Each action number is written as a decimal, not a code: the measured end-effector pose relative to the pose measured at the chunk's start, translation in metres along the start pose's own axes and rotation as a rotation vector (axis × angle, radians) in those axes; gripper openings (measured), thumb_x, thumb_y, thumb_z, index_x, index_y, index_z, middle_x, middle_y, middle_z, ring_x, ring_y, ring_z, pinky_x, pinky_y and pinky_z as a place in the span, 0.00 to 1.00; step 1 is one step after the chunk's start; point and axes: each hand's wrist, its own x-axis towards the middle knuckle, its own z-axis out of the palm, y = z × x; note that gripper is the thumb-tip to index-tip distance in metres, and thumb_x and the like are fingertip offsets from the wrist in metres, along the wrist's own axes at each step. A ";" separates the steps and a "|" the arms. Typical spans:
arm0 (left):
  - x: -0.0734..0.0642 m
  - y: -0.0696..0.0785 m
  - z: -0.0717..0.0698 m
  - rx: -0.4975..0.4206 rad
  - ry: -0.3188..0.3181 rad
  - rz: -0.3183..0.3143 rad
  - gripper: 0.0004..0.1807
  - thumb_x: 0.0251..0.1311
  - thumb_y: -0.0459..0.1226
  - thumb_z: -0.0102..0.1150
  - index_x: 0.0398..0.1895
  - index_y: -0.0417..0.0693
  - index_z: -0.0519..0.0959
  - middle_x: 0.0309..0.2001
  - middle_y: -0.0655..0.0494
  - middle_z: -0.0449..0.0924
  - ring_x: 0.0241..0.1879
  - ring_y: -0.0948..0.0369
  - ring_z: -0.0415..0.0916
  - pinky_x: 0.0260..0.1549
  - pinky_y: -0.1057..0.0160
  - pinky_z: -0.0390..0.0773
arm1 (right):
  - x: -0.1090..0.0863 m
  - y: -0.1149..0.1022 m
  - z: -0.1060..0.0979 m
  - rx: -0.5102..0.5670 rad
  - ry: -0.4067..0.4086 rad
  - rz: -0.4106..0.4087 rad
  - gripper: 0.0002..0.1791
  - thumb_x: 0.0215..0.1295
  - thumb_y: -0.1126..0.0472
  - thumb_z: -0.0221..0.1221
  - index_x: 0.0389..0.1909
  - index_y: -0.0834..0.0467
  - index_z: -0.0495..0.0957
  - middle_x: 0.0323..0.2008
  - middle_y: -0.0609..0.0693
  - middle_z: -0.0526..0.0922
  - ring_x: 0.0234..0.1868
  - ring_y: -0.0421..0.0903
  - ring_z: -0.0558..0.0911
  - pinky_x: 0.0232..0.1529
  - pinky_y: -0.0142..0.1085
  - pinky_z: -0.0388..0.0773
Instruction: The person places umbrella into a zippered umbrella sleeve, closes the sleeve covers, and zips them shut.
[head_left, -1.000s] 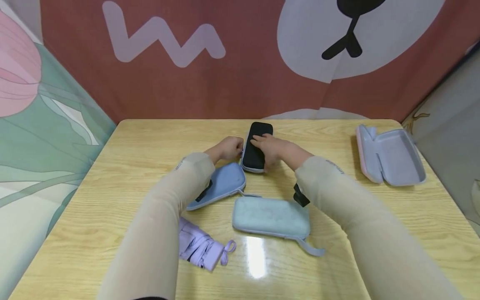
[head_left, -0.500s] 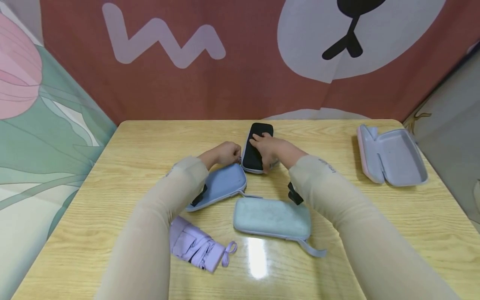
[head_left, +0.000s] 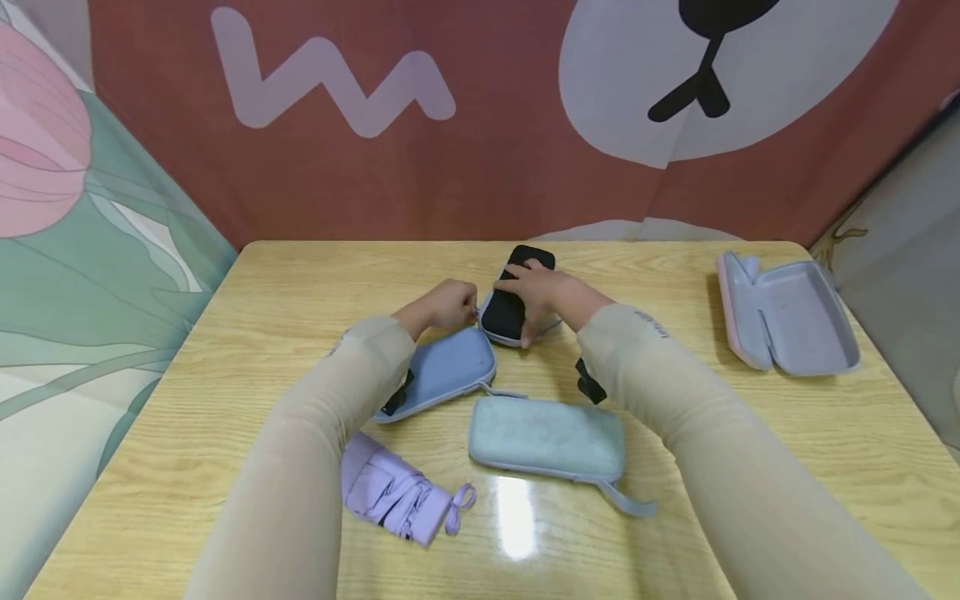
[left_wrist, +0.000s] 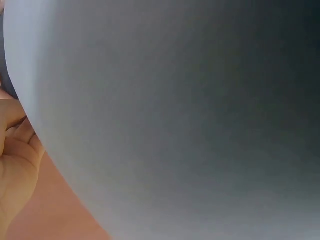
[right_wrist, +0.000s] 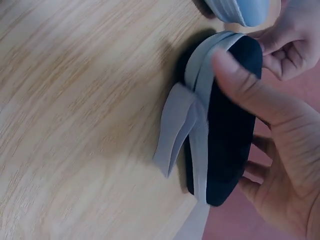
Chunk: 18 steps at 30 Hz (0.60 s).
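A black zip case (head_left: 504, 315) with a pale grey zip band lies toward the back of the table. My right hand (head_left: 542, 293) grips it, fingers spread over the top and the thumb at the near side. In the right wrist view the thumb lies across the case (right_wrist: 231, 130), and a grey strap loop (right_wrist: 176, 127) hangs from the band. My left hand (head_left: 450, 304) has curled fingers that pinch at the zip on the case's left edge; the small zipper pull is mostly hidden. Just below that hand lies a blue zip case (head_left: 453, 362), partly under the sleeve.
A pale green case (head_left: 547, 435) with a wrist strap lies nearer the front. Left of it is a folded lilac umbrella (head_left: 397, 492) with a ribbon bow. An opened lilac case (head_left: 798, 317) stands at the table's right. A blurred grey surface (left_wrist: 165, 120) fills most of the left wrist view.
My left hand has drawn slightly down and left along the case's edge. The black case has turned and tilted a little, and my right fingers have closed in around it.
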 end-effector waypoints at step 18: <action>0.059 -0.079 0.034 0.119 0.071 0.104 0.08 0.58 0.33 0.43 0.21 0.48 0.68 0.22 0.56 0.69 0.22 0.61 0.64 0.24 0.64 0.66 | 0.008 0.017 0.010 0.080 0.152 0.010 0.55 0.33 0.33 0.61 0.63 0.57 0.55 0.61 0.55 0.56 0.60 0.58 0.51 0.56 0.49 0.53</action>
